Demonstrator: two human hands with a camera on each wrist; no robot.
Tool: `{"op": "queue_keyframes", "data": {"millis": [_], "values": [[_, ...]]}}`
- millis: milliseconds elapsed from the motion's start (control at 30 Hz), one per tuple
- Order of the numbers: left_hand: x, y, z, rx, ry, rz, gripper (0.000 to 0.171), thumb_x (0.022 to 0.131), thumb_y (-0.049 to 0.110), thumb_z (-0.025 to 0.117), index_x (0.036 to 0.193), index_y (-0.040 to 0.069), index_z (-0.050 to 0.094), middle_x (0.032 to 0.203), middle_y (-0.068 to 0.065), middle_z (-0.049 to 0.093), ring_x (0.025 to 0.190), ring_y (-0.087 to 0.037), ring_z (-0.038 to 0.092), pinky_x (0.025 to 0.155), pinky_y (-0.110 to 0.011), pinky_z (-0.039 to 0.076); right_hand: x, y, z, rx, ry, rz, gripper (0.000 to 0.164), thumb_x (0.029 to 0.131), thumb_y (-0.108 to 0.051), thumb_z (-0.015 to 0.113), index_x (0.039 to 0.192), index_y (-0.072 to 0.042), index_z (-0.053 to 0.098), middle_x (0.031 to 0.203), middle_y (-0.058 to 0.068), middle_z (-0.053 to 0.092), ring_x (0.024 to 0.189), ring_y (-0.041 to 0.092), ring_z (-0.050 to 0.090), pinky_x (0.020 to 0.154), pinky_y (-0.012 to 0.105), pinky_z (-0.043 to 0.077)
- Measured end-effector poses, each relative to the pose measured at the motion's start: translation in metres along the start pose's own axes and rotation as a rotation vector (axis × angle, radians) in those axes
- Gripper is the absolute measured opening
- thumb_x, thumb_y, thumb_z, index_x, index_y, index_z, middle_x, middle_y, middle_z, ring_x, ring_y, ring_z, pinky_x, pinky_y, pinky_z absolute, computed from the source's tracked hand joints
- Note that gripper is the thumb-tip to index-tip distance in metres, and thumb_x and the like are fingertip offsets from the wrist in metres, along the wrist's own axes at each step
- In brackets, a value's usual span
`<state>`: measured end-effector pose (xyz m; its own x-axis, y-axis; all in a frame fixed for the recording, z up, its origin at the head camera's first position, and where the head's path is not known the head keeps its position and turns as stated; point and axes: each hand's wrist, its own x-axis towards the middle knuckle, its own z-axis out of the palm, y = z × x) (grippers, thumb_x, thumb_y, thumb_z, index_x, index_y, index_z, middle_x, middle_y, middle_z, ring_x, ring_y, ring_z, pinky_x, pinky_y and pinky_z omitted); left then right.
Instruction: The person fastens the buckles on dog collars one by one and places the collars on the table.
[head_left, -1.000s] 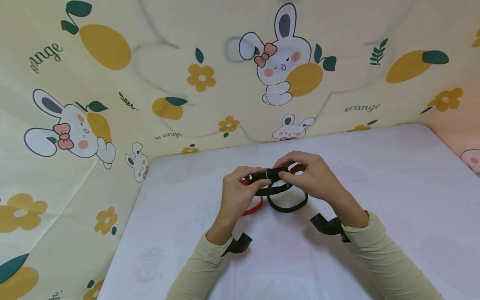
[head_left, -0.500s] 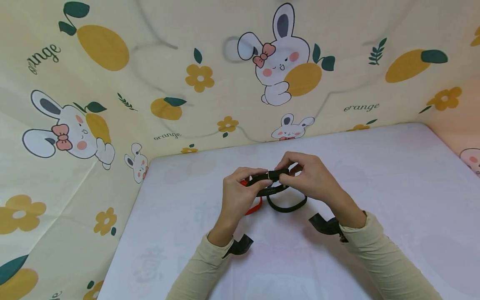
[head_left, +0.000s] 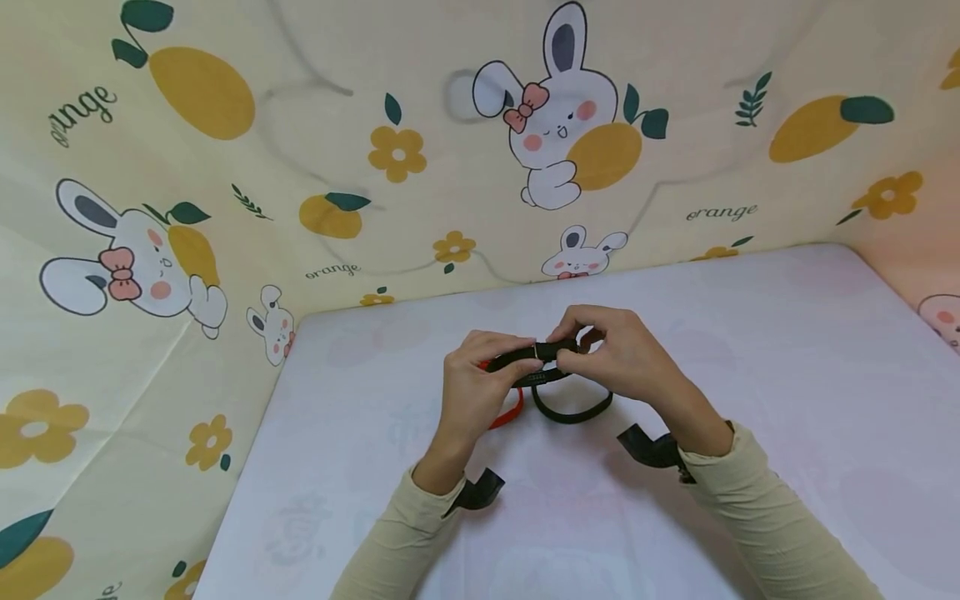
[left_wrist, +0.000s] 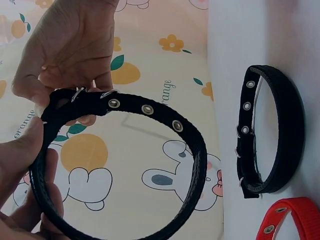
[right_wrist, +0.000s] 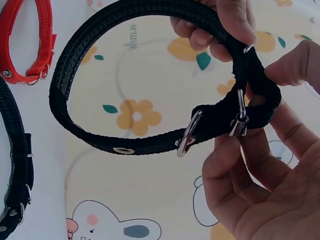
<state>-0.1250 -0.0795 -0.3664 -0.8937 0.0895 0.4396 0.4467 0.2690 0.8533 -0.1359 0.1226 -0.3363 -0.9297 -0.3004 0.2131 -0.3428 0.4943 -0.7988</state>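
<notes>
Both hands hold a black dog collar (head_left: pixel 513 357) up above the table. It forms a loop with metal-ringed eyelets (left_wrist: pixel 147 109), a metal buckle (right_wrist: pixel 240 122) and a D-shaped ring (right_wrist: pixel 190 134). My left hand (head_left: pixel 474 387) grips the band between thumb and fingers on the left. On the other side my right hand (head_left: pixel 626 354) pinches the band beside the buckle, where the strap bends into a small loop. A second black collar (left_wrist: pixel 290 130) and a red collar (right_wrist: pixel 42 42) lie beyond, on the table.
The white tabletop (head_left: pixel 375 533) spreads around the hands. Behind it rises a cream cloth (head_left: pixel 450 50) printed with rabbits and oranges. Black straps (head_left: pixel 648 448) stick out from the sleeve cuffs.
The held collar has shifted slightly left and turned, so less of its lower band shows at the right. Both hands keep their hold and have barely moved.
</notes>
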Motion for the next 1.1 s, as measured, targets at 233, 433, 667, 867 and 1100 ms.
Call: {"op": "queue_keyframes", "data": {"millis": [233, 433, 667, 867, 1100], "values": [[-0.0004, 0.0011, 0.0001, -0.012, -0.001, 0.013, 0.023, 0.075, 0.016, 0.087, 0.097, 0.012, 0.081, 0.095, -0.004, 0.076, 0.097, -0.016, 0.061, 0.079, -0.026, 0.051, 0.0003, 0.0001, -0.0005, 0.009, 0.000, -0.021, 0.020, 0.078, -0.006, 0.068, 0.083, -0.025, 0.072, 0.087, -0.007, 0.074, 0.082, 0.016, 0.064, 0.079, 0.035, 0.054], [-0.0004, 0.0027, 0.0005, -0.010, -0.012, -0.006, 0.025, 0.076, 0.014, 0.085, 0.101, 0.011, 0.081, 0.097, -0.005, 0.074, 0.099, -0.017, 0.061, 0.082, -0.025, 0.050, -0.0001, 0.0010, -0.0017, 0.002, 0.021, -0.050, 0.021, 0.079, -0.006, 0.069, 0.086, -0.025, 0.074, 0.089, -0.008, 0.073, 0.081, 0.013, 0.064, 0.078, 0.031, 0.055], [0.0001, 0.0020, 0.0016, 0.018, -0.011, -0.024, 0.030, 0.075, 0.015, 0.086, 0.104, 0.012, 0.080, 0.099, -0.004, 0.076, 0.099, -0.014, 0.061, 0.083, -0.030, 0.054, -0.0003, 0.0011, -0.0033, -0.014, 0.026, -0.085, 0.022, 0.079, -0.005, 0.070, 0.087, -0.024, 0.075, 0.088, -0.008, 0.073, 0.078, 0.011, 0.064, 0.076, 0.029, 0.055], [-0.0014, 0.0005, 0.0028, 0.003, -0.004, -0.012, 0.027, 0.075, 0.016, 0.085, 0.101, 0.012, 0.080, 0.098, -0.004, 0.075, 0.100, -0.016, 0.061, 0.083, -0.027, 0.051, -0.0009, 0.0012, -0.0030, -0.022, 0.041, -0.099, 0.021, 0.079, -0.005, 0.072, 0.089, -0.023, 0.077, 0.087, -0.008, 0.072, 0.078, 0.010, 0.063, 0.077, 0.026, 0.054], [0.0005, 0.0002, 0.0005, -0.024, 0.012, -0.003, 0.027, 0.077, 0.016, 0.084, 0.104, 0.012, 0.079, 0.100, -0.005, 0.074, 0.099, -0.016, 0.060, 0.081, -0.024, 0.049, -0.0019, 0.0023, -0.0019, -0.058, 0.056, -0.185, 0.024, 0.083, -0.017, 0.080, 0.106, -0.023, 0.075, 0.099, -0.009, 0.069, 0.084, 0.008, 0.060, 0.073, 0.024, 0.049]]}}
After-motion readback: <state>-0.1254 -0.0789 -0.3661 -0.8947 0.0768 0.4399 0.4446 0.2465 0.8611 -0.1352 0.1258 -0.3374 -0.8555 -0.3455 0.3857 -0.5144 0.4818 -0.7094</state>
